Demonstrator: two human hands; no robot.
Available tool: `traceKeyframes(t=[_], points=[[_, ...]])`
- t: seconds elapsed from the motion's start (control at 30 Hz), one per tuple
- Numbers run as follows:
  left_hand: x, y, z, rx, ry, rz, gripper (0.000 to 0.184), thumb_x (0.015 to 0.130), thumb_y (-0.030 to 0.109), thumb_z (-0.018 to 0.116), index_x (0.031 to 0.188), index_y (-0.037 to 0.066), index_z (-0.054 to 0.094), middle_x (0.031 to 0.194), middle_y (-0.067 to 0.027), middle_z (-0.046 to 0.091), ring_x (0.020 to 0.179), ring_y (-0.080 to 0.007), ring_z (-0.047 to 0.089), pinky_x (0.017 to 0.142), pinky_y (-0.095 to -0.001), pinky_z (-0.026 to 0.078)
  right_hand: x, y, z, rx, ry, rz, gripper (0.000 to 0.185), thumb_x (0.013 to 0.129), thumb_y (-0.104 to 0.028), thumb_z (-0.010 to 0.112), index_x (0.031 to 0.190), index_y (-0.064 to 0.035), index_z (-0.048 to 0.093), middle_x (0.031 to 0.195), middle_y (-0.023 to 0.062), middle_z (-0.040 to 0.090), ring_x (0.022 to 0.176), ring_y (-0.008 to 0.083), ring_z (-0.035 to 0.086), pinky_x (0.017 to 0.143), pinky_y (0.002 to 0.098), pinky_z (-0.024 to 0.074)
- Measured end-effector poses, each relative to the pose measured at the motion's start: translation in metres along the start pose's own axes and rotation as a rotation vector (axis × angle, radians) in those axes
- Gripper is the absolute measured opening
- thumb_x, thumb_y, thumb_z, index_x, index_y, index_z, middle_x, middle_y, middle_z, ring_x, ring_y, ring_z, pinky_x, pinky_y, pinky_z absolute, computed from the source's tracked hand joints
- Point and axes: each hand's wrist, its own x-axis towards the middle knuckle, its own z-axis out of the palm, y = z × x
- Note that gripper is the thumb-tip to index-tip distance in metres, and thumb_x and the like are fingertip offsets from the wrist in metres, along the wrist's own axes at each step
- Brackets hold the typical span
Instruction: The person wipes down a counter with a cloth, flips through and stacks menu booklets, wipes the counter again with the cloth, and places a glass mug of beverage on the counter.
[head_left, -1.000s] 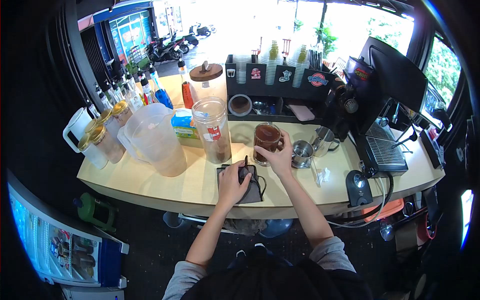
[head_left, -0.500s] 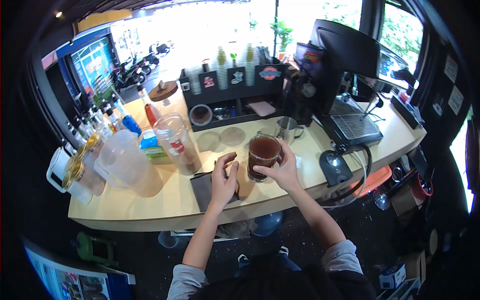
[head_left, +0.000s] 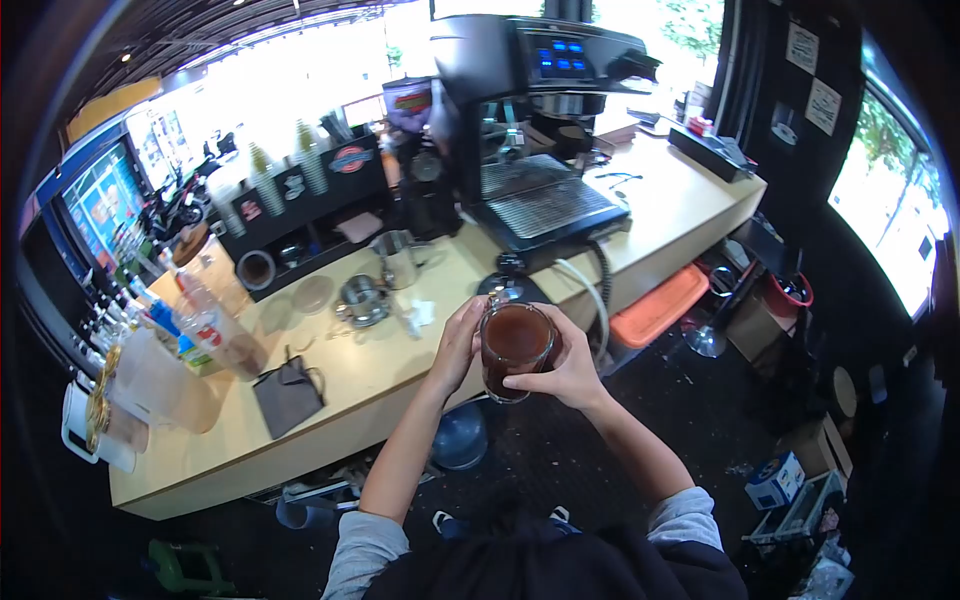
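A clear glass mug of brown drink (head_left: 516, 345) is held up in front of the counter's edge. My right hand (head_left: 568, 362) wraps round its right side, thumb across the front. At the mug's left side, by its handle, my left hand (head_left: 461, 343) is closed against it. A dark folded cloth pouch (head_left: 288, 400) with a strap lies on the counter (head_left: 375, 372). Behind it are a small metal cup (head_left: 362, 299) and a metal pitcher (head_left: 396, 262).
An espresso machine (head_left: 545, 205) stands on the counter beyond the mug. To the left are a tall clear container (head_left: 222, 335) and a plastic pitcher (head_left: 165, 385). An orange tray (head_left: 660, 308) sits below the counter, boxes (head_left: 776, 482) on the floor at right.
The view has swung right. The mug has left the counter area and is now over its front edge. My left hand has moved from the pouch to the mug.
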Motion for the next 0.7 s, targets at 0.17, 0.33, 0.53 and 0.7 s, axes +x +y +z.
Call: traceKeyframes(t=[0.17, 0.33, 0.53, 0.7], points=[[0.035, -0.06, 0.092, -0.2, -0.149, -0.061, 0.025, 0.095, 0.032, 0.044, 0.092, 0.008, 0.049, 0.088, 0.0008, 0.051, 0.082, -0.0042, 0.05, 0.075, -0.0197, 0.043, -0.049, -0.019, -0.095, -0.034, 0.031, 0.041, 0.077, 0.055, -0.007, 0.083, 0.121, 0.0022, 0.044, 0.114, 0.0079, 0.052, 0.11, 0.0154, 0.049, 0.098, 0.0322, 0.0361], [0.063, -0.093, 0.181, -0.256, -0.247, -0.131, 0.019, 0.094, 0.027, 0.048, 0.09, 0.009, 0.05, 0.084, 0.0027, 0.052, 0.077, -0.0018, 0.051, 0.07, -0.0185, 0.045, -0.088, -0.036, -0.18, -0.047, 0.061, 0.076, 0.076, 0.056, -0.007, 0.083, 0.121, 0.0013, 0.045, 0.114, 0.0072, 0.053, 0.108, 0.0148, 0.05, 0.097, 0.0315, 0.0378], [0.105, -0.122, 0.254, -0.275, -0.349, -0.264, 0.018, 0.092, 0.025, 0.051, 0.085, 0.009, 0.051, 0.075, 0.0041, 0.052, 0.068, -0.0009, 0.05, 0.061, -0.0168, 0.044, -0.113, -0.039, -0.258, -0.055, 0.21, 0.065, 0.084, 0.055, -0.008, 0.084, 0.127, 0.0006, 0.04, 0.121, 0.0077, 0.048, 0.114, 0.0153, 0.046, 0.099, 0.0322, 0.0365], [0.153, -0.152, 0.295, -0.307, -0.397, -0.347, 0.016, 0.092, 0.024, 0.052, 0.085, 0.009, 0.052, 0.076, 0.002, 0.056, 0.066, -0.0015, 0.054, 0.059, -0.0167, 0.047, -0.112, -0.026, -0.32, -0.027, 0.311, 0.041, 0.097, 0.052, -0.012, 0.085, 0.132, 0.0006, 0.031, 0.124, 0.012, 0.047, 0.117, 0.0199, 0.046, 0.101, 0.0346, 0.0349]])
